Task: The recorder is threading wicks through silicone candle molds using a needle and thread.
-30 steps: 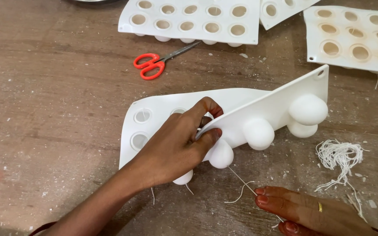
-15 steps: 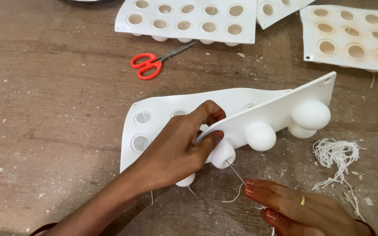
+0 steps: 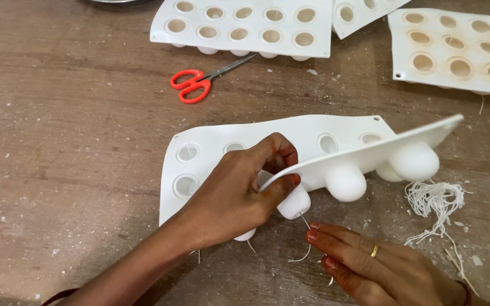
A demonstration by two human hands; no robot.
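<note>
At frame centre, the white silicone mould (image 3: 313, 141) is folded up by the left hand (image 3: 239, 192), exposing its rounded cups. A thin wick (image 3: 304, 220) beneath is pinched by the right hand (image 3: 370, 269). Red scissors (image 3: 194, 86) lie upper left.

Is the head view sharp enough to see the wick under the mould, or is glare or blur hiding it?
Head view: even, soft light, no glare on the white mould; the thin wick shows sharply between the left hand and the right hand; only faint shadows under the mould's cups.
</note>
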